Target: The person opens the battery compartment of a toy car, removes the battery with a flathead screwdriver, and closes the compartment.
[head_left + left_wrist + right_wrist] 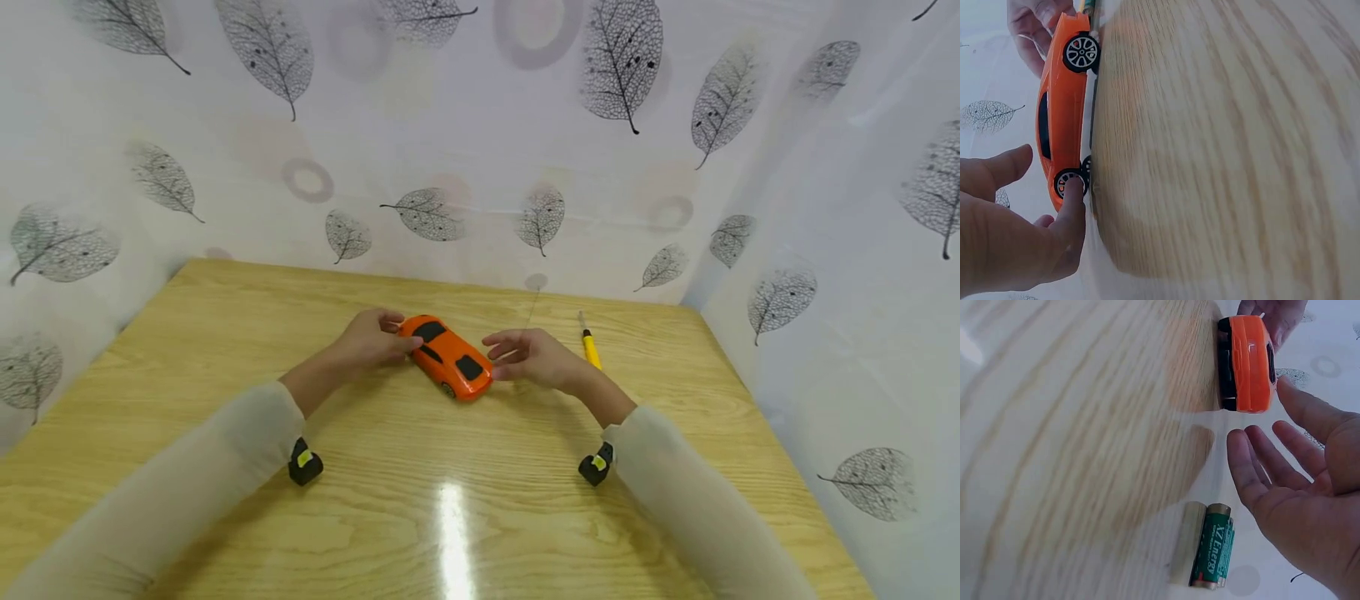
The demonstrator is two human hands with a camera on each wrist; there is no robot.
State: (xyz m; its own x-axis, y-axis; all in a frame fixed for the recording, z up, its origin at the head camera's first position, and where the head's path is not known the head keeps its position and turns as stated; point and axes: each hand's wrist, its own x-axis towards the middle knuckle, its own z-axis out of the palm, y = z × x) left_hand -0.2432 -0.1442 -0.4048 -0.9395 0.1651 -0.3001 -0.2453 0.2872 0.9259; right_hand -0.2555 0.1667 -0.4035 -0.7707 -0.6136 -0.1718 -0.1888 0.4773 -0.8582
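An orange toy car (450,354) with black windows stands on its wheels on the wooden table. My left hand (367,337) is at its far-left end. In the left wrist view, a finger of the left hand (1016,231) lies over a wheel, while the thumb stands apart from the car body. At the opposite end, my right hand (536,358) has its fingers spread and loosely bent, holding nothing. The right wrist view shows its thumb close to the car (1250,365); contact is unclear. Green batteries (1213,547) lie near that hand, hidden in the head view.
A yellow-handled screwdriver (591,346) lies right of my right hand. Leaf-printed sheeting (480,150) rises behind the wooden table (360,500) and along its sides. A thin line (533,307) rises behind the right hand.
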